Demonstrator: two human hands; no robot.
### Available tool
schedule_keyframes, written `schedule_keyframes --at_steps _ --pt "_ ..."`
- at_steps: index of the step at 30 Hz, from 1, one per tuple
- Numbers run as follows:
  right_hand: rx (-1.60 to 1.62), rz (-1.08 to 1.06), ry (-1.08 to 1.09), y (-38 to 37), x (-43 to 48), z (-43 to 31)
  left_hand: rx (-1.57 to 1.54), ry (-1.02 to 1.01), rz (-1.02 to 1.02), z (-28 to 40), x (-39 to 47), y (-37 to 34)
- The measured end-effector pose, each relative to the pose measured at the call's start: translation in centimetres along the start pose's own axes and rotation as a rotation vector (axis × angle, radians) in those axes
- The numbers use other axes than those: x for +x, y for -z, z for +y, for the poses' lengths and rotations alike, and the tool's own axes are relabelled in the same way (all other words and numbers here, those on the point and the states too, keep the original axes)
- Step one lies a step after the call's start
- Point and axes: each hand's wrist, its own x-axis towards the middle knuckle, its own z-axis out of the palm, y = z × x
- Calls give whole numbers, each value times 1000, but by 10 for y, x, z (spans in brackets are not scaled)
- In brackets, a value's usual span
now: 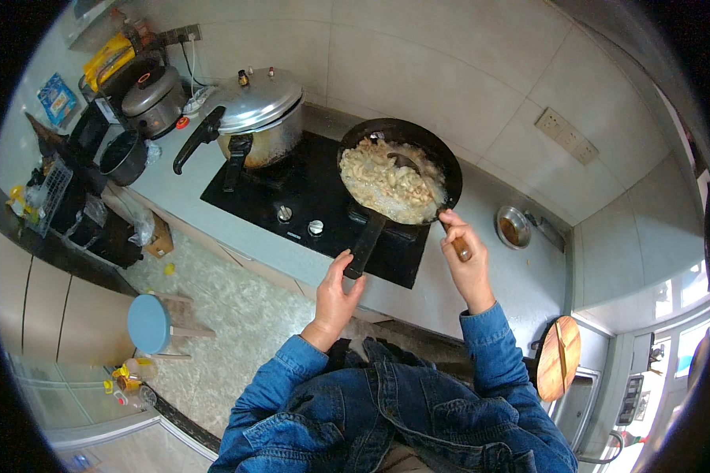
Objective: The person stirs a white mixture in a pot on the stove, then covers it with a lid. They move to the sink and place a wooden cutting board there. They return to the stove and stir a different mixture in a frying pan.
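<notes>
A black wok [452,168] stands on the right side of the black cooktop [260,195]. Pale, wet pieces of food [384,177] fill much of it, with bubbling liquid around them. My left hand [337,295] grips the end of the wok's black handle [367,245], fingers on one side and thumb near the tip. In my right hand [468,260] is the wooden handle [458,241] of a cooking spatula or ladle. Its metal head [403,161] sits among the food, partly covered.
A pressure cooker [260,118] sits on the cooktop's left side, its handle jutting over the counter. A metal bowl [513,227] with brown contents is right of the wok. A round wooden board [559,358] leans by the sink [577,402]. A blue stool [148,324] stands on the floor.
</notes>
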Motion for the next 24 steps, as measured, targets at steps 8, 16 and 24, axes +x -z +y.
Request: schedule_keyframes --at_steps 8,16,24 --pt "-244 -187 187 3 -35 -27 -5 20 -2 2 -1 0" --pt "-359 -393 309 17 -53 -37 -18 37 26 6 0 -1" --pt "-436 -568 372 14 -38 -27 7 25 51 3 -2 -4"
